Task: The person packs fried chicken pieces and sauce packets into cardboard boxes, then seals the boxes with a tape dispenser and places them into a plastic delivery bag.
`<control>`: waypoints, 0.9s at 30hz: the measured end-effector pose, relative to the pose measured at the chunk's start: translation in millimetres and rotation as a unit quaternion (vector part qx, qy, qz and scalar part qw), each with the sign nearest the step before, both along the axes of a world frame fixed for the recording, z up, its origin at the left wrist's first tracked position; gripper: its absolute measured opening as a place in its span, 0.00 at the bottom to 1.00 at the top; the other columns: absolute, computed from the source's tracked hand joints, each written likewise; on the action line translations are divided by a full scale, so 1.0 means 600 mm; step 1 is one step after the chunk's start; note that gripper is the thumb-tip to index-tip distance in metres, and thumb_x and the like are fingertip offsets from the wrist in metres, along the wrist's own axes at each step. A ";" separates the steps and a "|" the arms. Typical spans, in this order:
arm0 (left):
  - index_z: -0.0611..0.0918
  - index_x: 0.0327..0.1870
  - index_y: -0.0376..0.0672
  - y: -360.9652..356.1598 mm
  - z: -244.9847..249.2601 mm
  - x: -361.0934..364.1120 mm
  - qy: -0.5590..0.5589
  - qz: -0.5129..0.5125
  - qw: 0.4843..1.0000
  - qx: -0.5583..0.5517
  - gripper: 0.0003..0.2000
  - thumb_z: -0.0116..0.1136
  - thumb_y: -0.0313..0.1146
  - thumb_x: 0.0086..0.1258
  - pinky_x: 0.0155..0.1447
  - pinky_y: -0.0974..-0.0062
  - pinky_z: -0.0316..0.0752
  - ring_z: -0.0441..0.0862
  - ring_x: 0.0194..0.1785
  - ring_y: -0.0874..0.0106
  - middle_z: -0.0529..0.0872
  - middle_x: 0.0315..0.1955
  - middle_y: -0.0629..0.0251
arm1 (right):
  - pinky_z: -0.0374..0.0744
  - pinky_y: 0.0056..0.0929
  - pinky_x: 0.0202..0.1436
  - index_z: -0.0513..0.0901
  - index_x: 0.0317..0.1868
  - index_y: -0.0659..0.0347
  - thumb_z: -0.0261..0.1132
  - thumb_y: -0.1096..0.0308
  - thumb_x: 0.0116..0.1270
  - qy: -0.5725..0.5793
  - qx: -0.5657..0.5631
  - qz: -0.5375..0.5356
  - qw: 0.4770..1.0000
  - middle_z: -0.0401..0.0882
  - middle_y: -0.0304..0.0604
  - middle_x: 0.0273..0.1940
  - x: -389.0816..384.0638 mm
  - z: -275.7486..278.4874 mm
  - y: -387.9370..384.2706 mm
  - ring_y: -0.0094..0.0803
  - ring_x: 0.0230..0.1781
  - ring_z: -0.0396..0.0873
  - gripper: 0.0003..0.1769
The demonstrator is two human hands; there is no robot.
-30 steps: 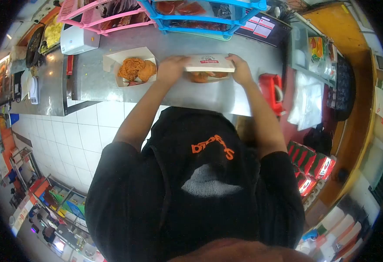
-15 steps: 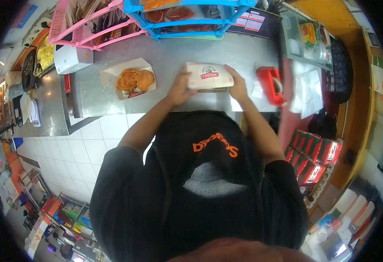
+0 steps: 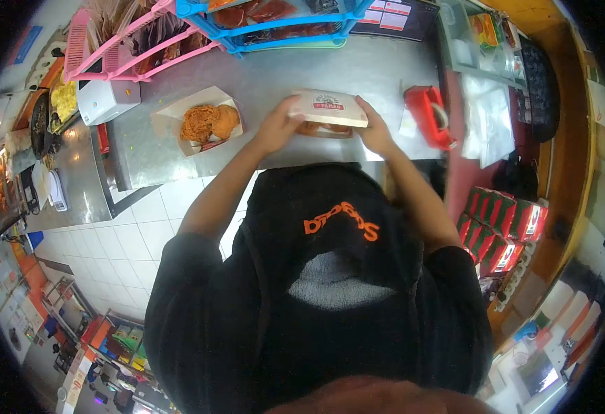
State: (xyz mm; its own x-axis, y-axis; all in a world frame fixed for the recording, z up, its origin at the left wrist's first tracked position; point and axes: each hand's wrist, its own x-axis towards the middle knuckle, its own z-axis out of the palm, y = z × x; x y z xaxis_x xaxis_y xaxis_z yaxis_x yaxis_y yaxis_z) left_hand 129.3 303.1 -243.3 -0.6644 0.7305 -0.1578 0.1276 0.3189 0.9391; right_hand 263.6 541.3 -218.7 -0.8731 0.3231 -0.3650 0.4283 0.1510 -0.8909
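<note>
A white cardboard food box (image 3: 328,103) with a red printed label sits on the metal counter in front of me. Its near edge is lifted, and a strip of brown contents (image 3: 325,130) shows below the lid; what they are I cannot make out. My left hand (image 3: 277,127) grips the box's left side, fingers curled against it. On the opposite side, my right hand (image 3: 375,130) holds the right edge. To the left lies an opened paper box (image 3: 166,124) holding pieces of fried chicken (image 3: 209,123).
Blue (image 3: 281,40) and pink (image 3: 126,69) racks of packets line the counter's back. A red tape dispenser (image 3: 423,117) stands at right, near clear plastic bags (image 3: 485,124). A white device (image 3: 109,101) stands at left. Red and green boxes (image 3: 502,228) are stacked low on the right.
The near edge of the held box's lid has risen, exposing the brown contents below it. Both hands stay on its sides. The view has shifted slightly.
</note>
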 end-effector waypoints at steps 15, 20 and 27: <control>0.61 0.72 0.47 -0.008 -0.019 -0.003 0.154 -0.184 0.939 -0.248 0.34 0.56 0.39 0.63 0.77 0.47 0.39 0.41 0.78 0.47 0.48 0.74 0.43 | 0.53 0.53 0.75 0.31 0.76 0.58 0.71 0.45 0.51 -0.173 0.317 0.268 0.893 0.36 0.69 0.75 0.011 -0.034 -0.018 0.63 0.75 0.42 0.67; 0.69 0.64 0.47 0.046 0.041 -0.027 0.317 -0.264 0.881 -0.230 0.32 0.63 0.41 0.57 0.77 0.45 0.42 0.41 0.78 0.49 0.47 0.75 0.47 | 0.52 0.63 0.73 0.55 0.72 0.56 0.77 0.52 0.42 -0.077 0.403 0.315 0.856 0.43 0.58 0.75 -0.032 0.015 0.009 0.58 0.76 0.45 0.58; 0.70 0.62 0.46 0.067 0.026 -0.028 0.326 -0.325 0.862 -0.210 0.33 0.67 0.43 0.54 0.75 0.39 0.46 0.41 0.77 0.46 0.50 0.74 0.49 | 0.66 0.53 0.67 0.58 0.70 0.62 0.77 0.59 0.40 0.086 0.371 0.369 0.848 0.59 0.63 0.65 -0.054 0.000 0.017 0.59 0.66 0.61 0.56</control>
State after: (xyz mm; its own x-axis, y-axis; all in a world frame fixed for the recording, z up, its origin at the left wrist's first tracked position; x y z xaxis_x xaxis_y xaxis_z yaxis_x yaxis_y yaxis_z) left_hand 112.4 343.4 -227.6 -0.1832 0.9514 -0.2473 0.8654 0.2755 0.4186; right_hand 231.4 551.6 -218.4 -0.9571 -0.2491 -0.1478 -0.1529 0.8679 -0.4726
